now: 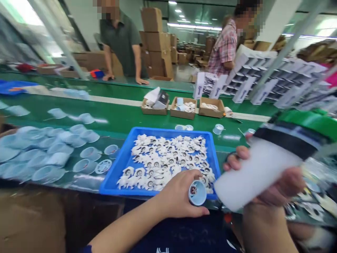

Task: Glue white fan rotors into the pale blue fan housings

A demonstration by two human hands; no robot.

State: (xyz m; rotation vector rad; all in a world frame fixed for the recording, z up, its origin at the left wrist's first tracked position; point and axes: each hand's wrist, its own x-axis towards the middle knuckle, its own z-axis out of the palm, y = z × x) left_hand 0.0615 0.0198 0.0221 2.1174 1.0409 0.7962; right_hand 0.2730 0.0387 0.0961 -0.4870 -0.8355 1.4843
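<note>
From where I stand, no text, number or brand can be read. The white cartons (200,88) across the belt carry dark print down their faces, but it is too blurred to read. The white bottle (252,175) has a black band (286,140) with no legible lettering, and the small blue cup (197,192) shows none either. A white mark (162,250) on the dark blue garment is cut off at the bottom edge and unreadable.

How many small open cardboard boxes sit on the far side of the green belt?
3 in a row beyond the blue tray: left box, middle box, right box. Larger cartons stand farther back.
</note>
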